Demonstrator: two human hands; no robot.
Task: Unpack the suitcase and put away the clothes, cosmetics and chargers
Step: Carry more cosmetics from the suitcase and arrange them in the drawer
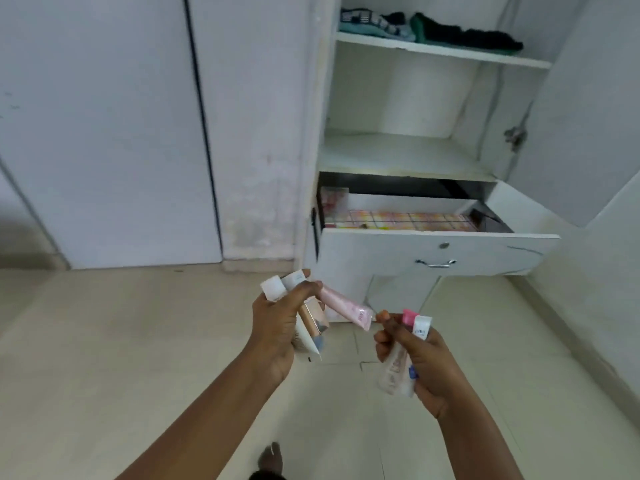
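Both hands carry cosmetics. The left hand (277,327) grips several tubes, including a pink tube (346,308) angled toward the right hand (415,358), whose fingers curl round 2 or 3 more. The open drawer (433,251) lies ahead and above, nearer the right hand.

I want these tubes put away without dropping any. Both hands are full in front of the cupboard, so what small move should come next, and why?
Probably carry the right hand with its tubes forward over the open drawer and set them inside. The drawer stands pulled out just ahead, and the left hand also grips several tubes.
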